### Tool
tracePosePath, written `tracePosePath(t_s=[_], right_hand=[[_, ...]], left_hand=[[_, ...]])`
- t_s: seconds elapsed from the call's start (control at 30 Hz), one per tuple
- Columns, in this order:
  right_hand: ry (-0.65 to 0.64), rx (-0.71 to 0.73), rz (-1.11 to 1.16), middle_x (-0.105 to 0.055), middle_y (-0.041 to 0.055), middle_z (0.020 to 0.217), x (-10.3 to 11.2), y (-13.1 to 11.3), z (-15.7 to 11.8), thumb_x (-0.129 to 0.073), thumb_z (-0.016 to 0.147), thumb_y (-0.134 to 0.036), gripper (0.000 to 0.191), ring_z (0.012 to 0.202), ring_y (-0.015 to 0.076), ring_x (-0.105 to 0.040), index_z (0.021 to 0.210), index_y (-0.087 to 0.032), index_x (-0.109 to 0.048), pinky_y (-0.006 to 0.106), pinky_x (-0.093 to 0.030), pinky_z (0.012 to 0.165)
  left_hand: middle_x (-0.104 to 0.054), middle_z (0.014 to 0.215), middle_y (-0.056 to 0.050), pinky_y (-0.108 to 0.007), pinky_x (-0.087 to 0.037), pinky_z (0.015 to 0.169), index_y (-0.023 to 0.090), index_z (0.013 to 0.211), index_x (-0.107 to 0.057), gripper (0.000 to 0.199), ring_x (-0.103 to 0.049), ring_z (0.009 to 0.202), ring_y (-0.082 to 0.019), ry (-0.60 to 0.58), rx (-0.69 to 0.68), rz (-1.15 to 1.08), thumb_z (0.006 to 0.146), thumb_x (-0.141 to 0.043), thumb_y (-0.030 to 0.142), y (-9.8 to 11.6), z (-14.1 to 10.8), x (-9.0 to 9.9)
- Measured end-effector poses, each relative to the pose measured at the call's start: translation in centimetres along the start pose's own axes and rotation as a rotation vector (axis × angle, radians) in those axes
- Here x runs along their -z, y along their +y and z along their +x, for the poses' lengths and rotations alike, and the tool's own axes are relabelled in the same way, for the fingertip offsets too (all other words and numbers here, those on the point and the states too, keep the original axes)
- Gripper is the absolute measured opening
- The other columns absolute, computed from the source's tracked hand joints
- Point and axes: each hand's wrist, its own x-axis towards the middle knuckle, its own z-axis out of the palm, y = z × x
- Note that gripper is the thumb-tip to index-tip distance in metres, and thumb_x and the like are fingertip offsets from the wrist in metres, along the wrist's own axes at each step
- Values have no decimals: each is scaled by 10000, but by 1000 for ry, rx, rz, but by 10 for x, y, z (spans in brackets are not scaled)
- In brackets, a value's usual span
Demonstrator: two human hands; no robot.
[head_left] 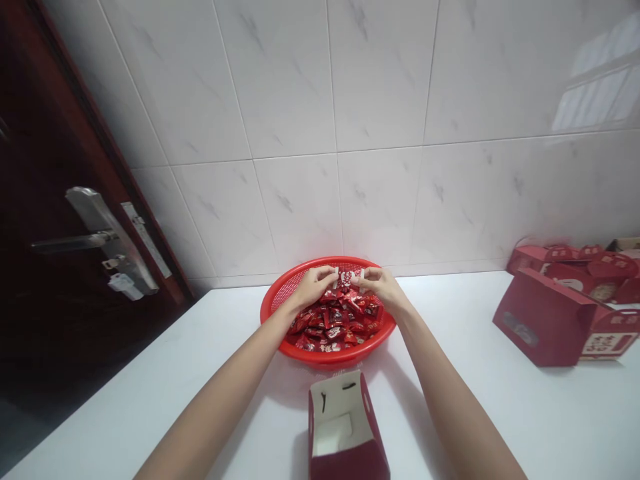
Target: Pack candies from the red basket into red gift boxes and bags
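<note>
While both hands reach over the red basket [328, 361], the left hand [316, 285] and right hand [379, 284] pinch opposite ends of a red-and-white wrapped packet [346, 278] between thumb and fingers, at the basket's far side. Beneath them, inside the basket, lies a heap of shiny red wrapped packets [336, 323]. Just in front of the basket, an open dark-red box [350, 460] stands on the white table [200, 373]; well to its right are more red boxes [545, 320].
</note>
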Motion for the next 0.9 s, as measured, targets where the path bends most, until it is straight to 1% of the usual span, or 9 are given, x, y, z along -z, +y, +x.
tracePosePath(t_s=[0.1,0.23,0.3,0.43,0.53,0.67,0.77,0.83,0.9], right_hand=[[77,28,-18,-582,-26,513,0,1,1,-899,473,-516,486,520,130,-540,548,-204,-536,287,-449,571],[135,26,-37,-577,-30,512,0,4,4,-883,480,-504,462,522,132,-529,569,-211,-536,286,-429,558],[142,15,-40,-580,-29,526,0,6,5,-881,478,-482,451,523,137,-531,587,-215,-535,289,-426,551],[157,4,-47,-594,-28,552,1,7,5,-863,510,-439,398,534,142,-528,644,-216,-563,293,-419,551],[175,1,-59,-614,-21,579,1,6,4,-832,545,-404,329,548,140,-525,691,-204,-616,296,-418,568],[202,7,-79,-660,6,646,2,5,4,-796,566,-386,274,618,162,-576,674,-200,-626,319,-450,636],[200,15,-80,-675,8,683,3,5,4,-792,559,-349,252,685,185,-618,653,-207,-606,335,-469,694],[205,20,-88,-665,0,667,3,6,5,-776,545,-303,221,683,187,-615,637,-209,-599,334,-468,700],[209,22,-98,-665,-2,654,3,6,5,-754,530,-260,190,680,188,-611,626,-211,-597,329,-465,695]], left_hand=[[-709,780,-35,-301,-510,749,189,749,-653,241,-657,773,-206,-165,119,142,811,-524,383,-12,0,0],[-769,910,-44,-281,-500,758,182,859,-744,236,-689,864,-235,-482,241,419,666,-738,319,-20,-3,0],[-769,870,-29,-255,-491,707,180,871,-753,272,-692,823,-221,-532,269,459,611,-785,256,-19,-4,0],[-723,738,-4,-238,-447,631,179,827,-741,132,-660,718,-186,-385,201,575,700,-724,213,-14,-3,-1],[-733,836,-40,-266,-445,679,170,896,-733,154,-666,798,-207,-242,178,641,798,-616,188,-13,0,0],[-723,962,-103,-327,-473,794,155,938,-733,206,-664,942,-273,-152,189,729,793,-589,128,-14,0,1],[-671,1124,-148,-386,-467,920,151,1096,-713,350,-612,1094,-316,-73,130,797,790,-557,85,-14,0,0],[-665,1135,-134,-380,-465,956,167,1122,-710,398,-606,1109,-294,-56,21,801,790,-520,56,-13,1,-2],[-701,1058,-97,-341,-483,927,187,1026,-742,374,-639,1040,-257,-128,-59,764,778,-505,40,-12,1,-5]])
